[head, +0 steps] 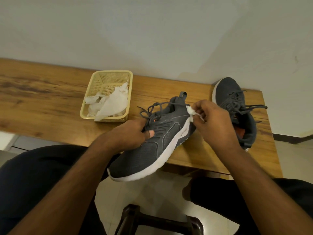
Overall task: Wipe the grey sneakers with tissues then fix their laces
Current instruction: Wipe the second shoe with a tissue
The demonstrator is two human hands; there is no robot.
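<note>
A grey sneaker (152, 146) with a white sole is tilted on its side over the table's front edge, toe toward me. My left hand (133, 134) grips its upper near the loose laces (150, 109), thumb on the side panel. My right hand (213, 121) pinches a crumpled white tissue (192, 112) and presses it against the heel by the sole. The second grey sneaker (235, 106) lies on the table to the right, laces undone, partly hidden behind my right hand.
A yellow plastic basket (108, 77) holding several white tissues (110, 104) stands on the wooden table (42, 102) at the left of the shoes. A pale wall rises behind. Below, my dark-trousered knees and a dark stool (159, 221) stand on the tiled floor.
</note>
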